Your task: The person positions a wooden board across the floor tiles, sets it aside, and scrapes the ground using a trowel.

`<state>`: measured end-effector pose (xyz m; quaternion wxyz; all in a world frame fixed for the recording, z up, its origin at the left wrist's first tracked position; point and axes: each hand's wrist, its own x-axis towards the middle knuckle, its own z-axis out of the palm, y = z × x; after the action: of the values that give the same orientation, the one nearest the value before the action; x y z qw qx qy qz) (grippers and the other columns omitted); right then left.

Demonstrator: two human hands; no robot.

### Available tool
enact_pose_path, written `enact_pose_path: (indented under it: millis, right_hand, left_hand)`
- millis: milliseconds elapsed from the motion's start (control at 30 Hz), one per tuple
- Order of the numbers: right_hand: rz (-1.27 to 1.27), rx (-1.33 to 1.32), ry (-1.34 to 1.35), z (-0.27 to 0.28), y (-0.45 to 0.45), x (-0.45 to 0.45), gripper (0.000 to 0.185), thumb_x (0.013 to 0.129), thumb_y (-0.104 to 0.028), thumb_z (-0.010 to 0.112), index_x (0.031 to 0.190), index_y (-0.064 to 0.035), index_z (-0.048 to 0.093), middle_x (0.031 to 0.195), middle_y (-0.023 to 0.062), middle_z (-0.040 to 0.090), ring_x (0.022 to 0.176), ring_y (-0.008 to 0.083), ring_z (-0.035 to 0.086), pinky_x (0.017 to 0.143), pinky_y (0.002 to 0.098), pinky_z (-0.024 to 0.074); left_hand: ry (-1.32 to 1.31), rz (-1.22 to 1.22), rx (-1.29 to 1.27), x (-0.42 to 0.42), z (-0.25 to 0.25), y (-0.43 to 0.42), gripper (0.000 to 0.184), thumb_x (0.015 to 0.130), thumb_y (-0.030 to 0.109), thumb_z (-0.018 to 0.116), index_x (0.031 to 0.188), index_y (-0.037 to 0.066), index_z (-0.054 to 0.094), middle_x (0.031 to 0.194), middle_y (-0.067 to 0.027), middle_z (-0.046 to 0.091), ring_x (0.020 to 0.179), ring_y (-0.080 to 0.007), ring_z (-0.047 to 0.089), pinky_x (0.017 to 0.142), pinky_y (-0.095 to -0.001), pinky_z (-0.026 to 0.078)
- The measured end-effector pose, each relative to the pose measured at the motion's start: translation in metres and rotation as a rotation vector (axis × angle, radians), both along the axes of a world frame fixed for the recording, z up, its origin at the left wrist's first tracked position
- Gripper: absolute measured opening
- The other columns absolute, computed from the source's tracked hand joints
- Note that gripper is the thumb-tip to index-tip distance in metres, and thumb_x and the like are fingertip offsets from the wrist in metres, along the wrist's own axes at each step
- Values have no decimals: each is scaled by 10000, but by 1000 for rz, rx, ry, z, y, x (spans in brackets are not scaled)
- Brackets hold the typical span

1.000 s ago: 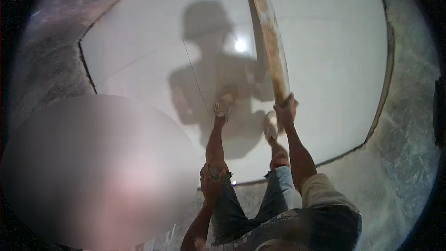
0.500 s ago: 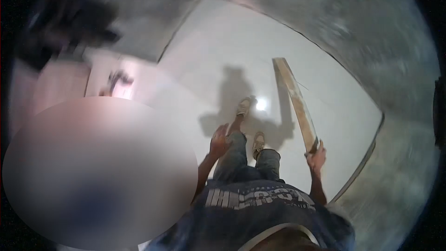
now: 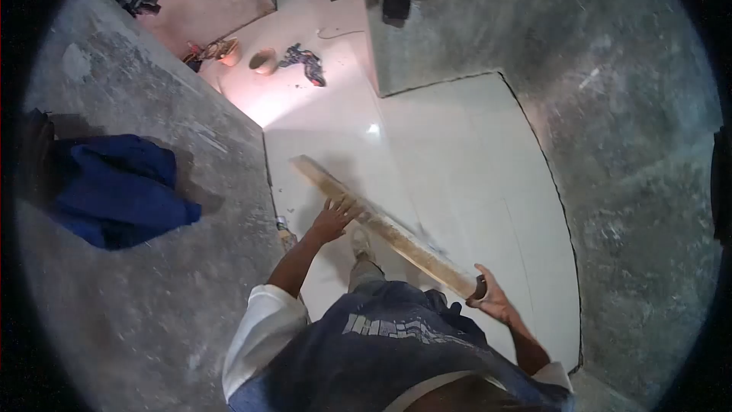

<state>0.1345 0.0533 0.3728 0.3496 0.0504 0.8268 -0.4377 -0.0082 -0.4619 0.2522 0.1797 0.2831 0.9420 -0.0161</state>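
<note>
A long wooden board, dusty and stained pale, runs diagonally in front of me above the light tiled floor. My right hand is closed around its near right end, the thumb side up. Toward the far left part of the board, my left hand lies over it with the fingers bent across its edge. One of my shoes shows beneath the board, between the hands.
Grey plastered walls flank the tiled floor. A blue garment hangs on the left wall. Farther off lie a bucket, another bucket and a crumpled cloth. Some small object rests by the left wall's base.
The view has turned toward the far passage. My left hand has come from beside my leg onto the board. The board now slants across my front, its right end still in my right hand.
</note>
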Motion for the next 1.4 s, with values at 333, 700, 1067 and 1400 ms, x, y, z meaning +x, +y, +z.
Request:
enact_pose_path:
  millis: [333,700,1067,1400]
  right_hand:
    - [350,26,-157,154,-179,-297,996,720,-189,862,1545,-165,305,1363,180,485,1312,318,469,1125,426,386]
    - [288,170,89,97,-205,-571,953,774,-237,865,1552,-144,323,1510,159,425,1394,322,425,1165,443,386]
    - [635,-103,172,30,-486,-850,834,816,-308,776,1520,-103,377,1454,211,495,1322,349,504,1123,416,404]
    - [232,-44,-96,-130,-588,-992,840,903,-420,705,1548,-53,312,1450,207,510,1297,320,527,1019,403,467]
  left_hand:
    - [291,296,159,-143,60,-259,443,857,237,702,1285,208,591,1316,-34,592,1283,-287,498,1096,-573,347]
    - [368,220,153,-421,86,-355,247,895,261,651,1117,159,610,1138,-4,676,1079,-290,610,1032,-582,393]
    - [391,272,-383,-695,179,-545,194,915,290,617,1074,179,621,1025,-9,661,1061,-251,622,1067,-579,368]
    - [236,482,-299,-934,135,-746,189,908,329,670,979,160,624,962,-5,704,911,-271,686,963,-584,414]
